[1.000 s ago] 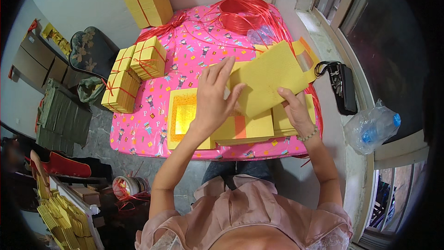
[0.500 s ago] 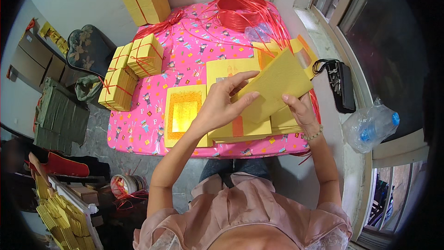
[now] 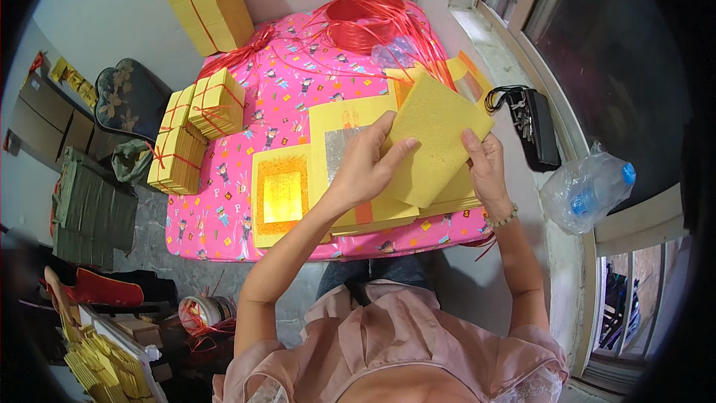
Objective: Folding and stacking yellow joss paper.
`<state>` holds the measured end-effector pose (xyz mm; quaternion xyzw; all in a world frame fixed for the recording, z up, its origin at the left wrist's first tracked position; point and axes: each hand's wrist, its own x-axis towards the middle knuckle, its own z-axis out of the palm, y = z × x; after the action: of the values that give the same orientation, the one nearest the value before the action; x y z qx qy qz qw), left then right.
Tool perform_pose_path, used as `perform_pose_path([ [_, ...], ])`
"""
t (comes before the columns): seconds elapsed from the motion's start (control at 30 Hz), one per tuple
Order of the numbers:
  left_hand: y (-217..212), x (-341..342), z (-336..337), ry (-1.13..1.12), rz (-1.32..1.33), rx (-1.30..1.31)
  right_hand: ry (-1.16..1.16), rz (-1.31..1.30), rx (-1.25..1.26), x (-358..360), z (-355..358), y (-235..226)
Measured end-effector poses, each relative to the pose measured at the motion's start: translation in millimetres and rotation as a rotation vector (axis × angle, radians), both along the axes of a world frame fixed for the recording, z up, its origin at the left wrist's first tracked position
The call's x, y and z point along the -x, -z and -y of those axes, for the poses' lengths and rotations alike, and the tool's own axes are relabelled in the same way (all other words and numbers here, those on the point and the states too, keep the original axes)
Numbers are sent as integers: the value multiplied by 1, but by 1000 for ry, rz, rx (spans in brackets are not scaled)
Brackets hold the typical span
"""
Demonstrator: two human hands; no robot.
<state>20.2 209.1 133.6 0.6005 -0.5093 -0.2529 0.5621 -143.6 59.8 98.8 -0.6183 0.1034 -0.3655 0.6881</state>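
left hand (image 3: 367,166) pinches left edge, right hand (image 3: 488,168) right edge of yellow rectangular paper sheet (image 3: 441,138) between them; long axis slants away rightward.

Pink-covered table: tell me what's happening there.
A person is handling yellow paper above the pink-covered table. The right hand grips its right side, while the left hand touches its left edge, thumb on the near face. More yellow sheets lie beneath, and a sheet with a gold square lies to their left. Farther left stand yellow bundles tied in red; a coil of red strip sits toward the back.
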Motion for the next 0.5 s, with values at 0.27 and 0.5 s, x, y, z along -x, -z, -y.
perform_pose_path([
  [0.27, 6, 11, 28, 169, -430, -19, 42, -42, -111, 15, 16, 0],
  [0.5, 12, 6, 56, 228, -360, -147, 197, -108, -120, 19, 35, 7],
])
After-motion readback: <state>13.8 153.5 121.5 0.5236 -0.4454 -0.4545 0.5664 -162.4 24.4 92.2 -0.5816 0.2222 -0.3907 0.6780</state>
